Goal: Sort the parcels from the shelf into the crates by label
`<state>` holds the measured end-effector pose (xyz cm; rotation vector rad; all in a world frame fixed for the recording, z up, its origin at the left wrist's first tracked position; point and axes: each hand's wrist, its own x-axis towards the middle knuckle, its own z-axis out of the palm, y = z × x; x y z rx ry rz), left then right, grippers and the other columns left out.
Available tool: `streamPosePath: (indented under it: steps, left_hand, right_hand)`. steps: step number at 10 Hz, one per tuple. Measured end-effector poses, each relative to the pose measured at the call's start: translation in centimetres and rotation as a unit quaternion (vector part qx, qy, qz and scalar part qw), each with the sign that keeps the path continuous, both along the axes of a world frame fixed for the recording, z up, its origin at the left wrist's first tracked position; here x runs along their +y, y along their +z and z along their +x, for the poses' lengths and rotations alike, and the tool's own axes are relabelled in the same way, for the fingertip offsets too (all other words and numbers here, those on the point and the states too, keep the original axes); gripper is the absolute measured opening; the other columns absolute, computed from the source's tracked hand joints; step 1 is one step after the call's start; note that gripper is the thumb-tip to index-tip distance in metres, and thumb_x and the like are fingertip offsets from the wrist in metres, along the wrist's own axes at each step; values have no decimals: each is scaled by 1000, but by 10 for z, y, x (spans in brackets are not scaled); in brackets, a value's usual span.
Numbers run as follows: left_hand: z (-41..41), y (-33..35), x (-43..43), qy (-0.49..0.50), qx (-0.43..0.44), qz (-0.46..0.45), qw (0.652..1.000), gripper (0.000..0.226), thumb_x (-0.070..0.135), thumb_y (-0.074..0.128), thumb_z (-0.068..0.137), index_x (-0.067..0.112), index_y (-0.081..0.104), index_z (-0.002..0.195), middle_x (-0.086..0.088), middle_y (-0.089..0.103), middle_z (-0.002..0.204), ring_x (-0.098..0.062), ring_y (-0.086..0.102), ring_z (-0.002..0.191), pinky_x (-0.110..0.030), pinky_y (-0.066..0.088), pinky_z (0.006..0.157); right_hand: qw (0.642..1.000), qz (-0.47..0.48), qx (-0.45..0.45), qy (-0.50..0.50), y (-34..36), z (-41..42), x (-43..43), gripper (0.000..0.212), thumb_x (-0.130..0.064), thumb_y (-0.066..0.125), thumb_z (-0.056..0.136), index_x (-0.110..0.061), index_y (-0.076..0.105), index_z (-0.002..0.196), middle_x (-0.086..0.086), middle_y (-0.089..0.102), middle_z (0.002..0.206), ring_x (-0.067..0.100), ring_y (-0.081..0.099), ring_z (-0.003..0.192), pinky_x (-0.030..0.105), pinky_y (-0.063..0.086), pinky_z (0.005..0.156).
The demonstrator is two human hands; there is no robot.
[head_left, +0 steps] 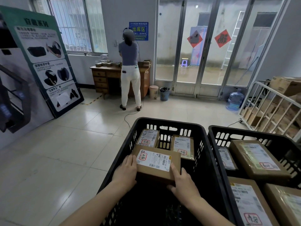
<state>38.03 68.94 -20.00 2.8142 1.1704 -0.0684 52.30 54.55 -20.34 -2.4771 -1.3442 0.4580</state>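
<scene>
left hand (126,172) and right hand (182,183) grip opposite ends of a cardboard parcel (172,158) over the left black crate (169,122). its white barcode label (154,159) bears a red-circled handwritten mark. blue wall sign (138,31) reads 出库区.

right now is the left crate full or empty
Neither: partly filled. Two labelled parcels lie at the far end of the left crate; the near part looks bare.

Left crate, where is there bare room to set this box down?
The near half of the left crate, below the held parcel and short of the two far parcels, looks bare. The right crate is crowded.
</scene>
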Motion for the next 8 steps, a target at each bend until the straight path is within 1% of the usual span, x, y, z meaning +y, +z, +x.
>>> streamPosePath:
  steps: [1, 2, 3, 5, 7, 8]
  left_hand:
    - [0, 6, -4, -2, 11, 7, 1000, 99, 34, 64, 85, 5, -7, 148, -9, -3, 157, -23, -3, 146, -34, 14, 117]
    - [-1, 10, -6, -4, 6, 6, 1000, 102, 38, 64, 83, 6, -7, 148, -8, -4, 158, -23, -5, 146, -34, 7, 118]
    - [0, 17, -10, -12, -5, 4, 1000, 103, 43, 64, 83, 8, -8, 148, -7, -3, 158, -22, -5, 146, -34, 5, 118]
    - [5, 31, -23, -25, -48, -3, 999, 104, 47, 66, 79, 12, -2, 149, -5, 6, 157, -21, 2, 146, -36, 7, 120]
    - [5, 50, -42, -38, -50, 26, 998, 95, 48, 63, 81, 14, 7, 149, -4, 15, 156, -21, 7, 145, -35, 6, 119]
    - [0, 54, -48, -59, -39, 41, 997, 92, 51, 62, 80, 14, 12, 148, -4, 19, 154, -22, 12, 144, -35, 9, 121]
  right_hand:
    - [1000, -13, -7, -2, 6, 0, -6, 87, -38, 60, 87, -34, -4, 146, 15, 13, 153, 29, 21, 139, 40, 36, 107]
    - [1000, -10, -16, 2, 12, 1, -14, 88, -39, 60, 86, -32, -4, 147, 13, 9, 155, 28, 16, 142, 39, 32, 110]
    - [1000, -3, -26, 3, 20, 3, -21, 87, -41, 59, 86, -29, -1, 148, 11, 10, 155, 26, 16, 142, 37, 28, 112]
    - [996, 15, -91, 8, 42, 14, -42, 82, -41, 57, 87, -21, 7, 149, 9, 15, 154, 23, 18, 142, 33, 23, 114]
    - [990, 11, -140, 6, 59, 24, -64, 77, -43, 55, 88, -20, 11, 148, 7, 21, 152, 22, 22, 140, 33, 21, 114]
    - [987, -1, -161, 0, 64, 21, -72, 76, -44, 54, 88, -19, 14, 147, 7, 20, 153, 22, 20, 142, 33, 20, 115]
